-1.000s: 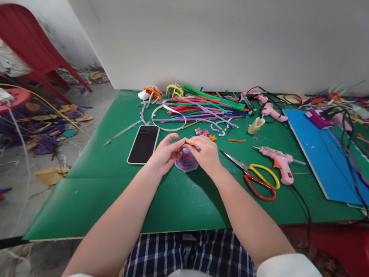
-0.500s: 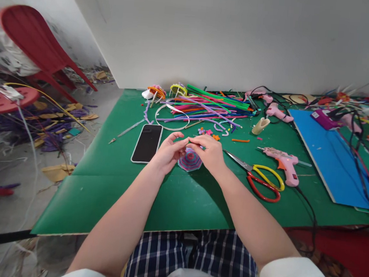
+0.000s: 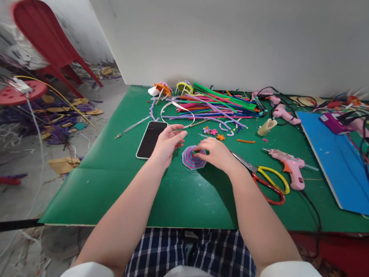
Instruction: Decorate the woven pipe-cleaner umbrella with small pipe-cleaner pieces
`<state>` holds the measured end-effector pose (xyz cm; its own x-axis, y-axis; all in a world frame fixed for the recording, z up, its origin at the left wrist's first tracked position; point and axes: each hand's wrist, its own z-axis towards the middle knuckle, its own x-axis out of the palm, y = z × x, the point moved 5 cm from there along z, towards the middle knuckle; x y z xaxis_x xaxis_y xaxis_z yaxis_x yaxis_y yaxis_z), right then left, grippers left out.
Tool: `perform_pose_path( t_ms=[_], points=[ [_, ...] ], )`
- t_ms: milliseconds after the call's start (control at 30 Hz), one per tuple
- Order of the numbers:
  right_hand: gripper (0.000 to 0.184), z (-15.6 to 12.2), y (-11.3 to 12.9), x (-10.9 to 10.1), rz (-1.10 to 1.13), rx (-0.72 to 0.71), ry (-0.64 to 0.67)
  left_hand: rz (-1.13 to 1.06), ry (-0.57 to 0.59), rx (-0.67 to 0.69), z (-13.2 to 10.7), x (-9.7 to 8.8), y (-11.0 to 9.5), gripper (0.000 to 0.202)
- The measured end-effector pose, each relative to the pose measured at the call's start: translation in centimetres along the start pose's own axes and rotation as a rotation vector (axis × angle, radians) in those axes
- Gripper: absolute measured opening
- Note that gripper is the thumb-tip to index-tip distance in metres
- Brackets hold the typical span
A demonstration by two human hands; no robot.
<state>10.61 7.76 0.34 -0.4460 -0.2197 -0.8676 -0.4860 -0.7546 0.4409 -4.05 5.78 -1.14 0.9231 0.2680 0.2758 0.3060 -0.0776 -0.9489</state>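
An octagonal piece (image 3: pixel 189 160) with pink, blue and purple rings lies flat on the green table. Over its middle, my right hand (image 3: pixel 217 153) pinches a small green piece (image 3: pixel 194 153), mostly covered by the fingertips. My left hand (image 3: pixel 167 143) is to the left of the octagon, its fingers apart and holding nothing I can see. It overlaps the right edge of a smartphone (image 3: pixel 148 140). Just beyond the hands sit small pipe-cleaner flowers, among them an orange flower (image 3: pixel 220 137) and a pink flower (image 3: pixel 213 132).
Scissors (image 3: pixel 269 180) and a pink glue gun (image 3: pixel 290 165) with its cord lie at right, by a blue board (image 3: pixel 340 165). Behind are a heap of pipe cleaners (image 3: pixel 213 104), a white hoop (image 3: pixel 192 120) and a beige tube (image 3: pixel 267 127). A red chair (image 3: pixel 40 35) stands left.
My hands have parted. The right has come down onto the octagon's middle with the green piece, and the left has drawn away to the left. The view has shifted slightly.
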Motion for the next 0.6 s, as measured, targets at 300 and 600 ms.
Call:
perform_pose_path(
  t_ms=[300,600],
  points=[
    [0.016,0.0,-0.2,0.8,-0.04,0.008,0.036,0.015,0.033,-0.003,-0.2,0.3,0.1,0.032],
    [0.022,0.0,-0.9,1.0,0.061,0.082,0.052,0.03,0.07,-0.01,-0.2,0.5,0.2,0.03]
  ],
)
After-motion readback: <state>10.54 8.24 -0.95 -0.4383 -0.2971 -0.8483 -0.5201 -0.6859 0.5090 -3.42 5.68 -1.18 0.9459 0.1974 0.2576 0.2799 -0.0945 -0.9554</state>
